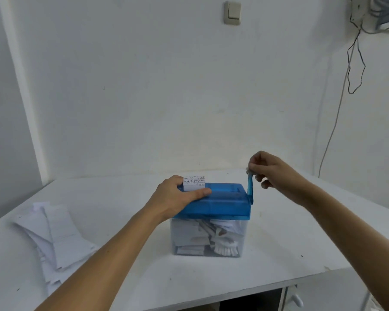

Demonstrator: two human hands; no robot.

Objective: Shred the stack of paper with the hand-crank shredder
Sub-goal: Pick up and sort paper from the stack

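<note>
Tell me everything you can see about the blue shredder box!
The shredder stands upright on the white table. Its blue lid looks like see-through plastic and sits on a clear bin holding paper shreds. A printed paper slip sticks up from the slot on top. The left hand holds the lid beside the slip, thumb lying across it. A blue crank points up at the lid's right end, its knob pinched by the right hand.

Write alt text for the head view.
A person's right hand pinches the crank of a blue shredder while the left hand holds its lid beside a printed slip in the slot. A paper stack lies left on the white table.
</note>
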